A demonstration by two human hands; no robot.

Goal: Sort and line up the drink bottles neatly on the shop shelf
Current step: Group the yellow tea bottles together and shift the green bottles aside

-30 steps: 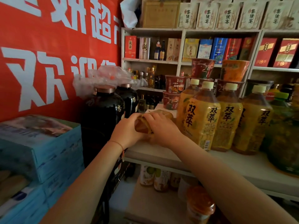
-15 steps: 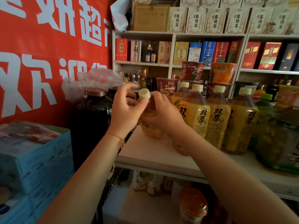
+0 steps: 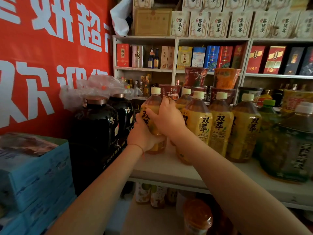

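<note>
A yellow-labelled tea bottle (image 3: 153,106) with a cream cap stands upright at the left end of the white shelf (image 3: 162,168). My left hand (image 3: 141,135) wraps its lower body and my right hand (image 3: 166,118) grips its middle from the right. To its right stands a row of several matching yellow tea bottles (image 3: 218,122), labels facing me. One of them (image 3: 183,102) is partly hidden behind my right hand.
Two black ceramic jars (image 3: 96,122) under a plastic bag stand just left of the shelf. Blue cartons (image 3: 33,168) are stacked at the lower left. Large green bottles (image 3: 286,145) fill the shelf's right end. Instant-noodle cups (image 3: 196,77) sit behind the row. More bottles (image 3: 156,196) stand on the lower shelf.
The bottle lay low on its side in both hands, then was tipped up, and now stands upright on the shelf at the left end of the row. Both hands slid down onto its body.
</note>
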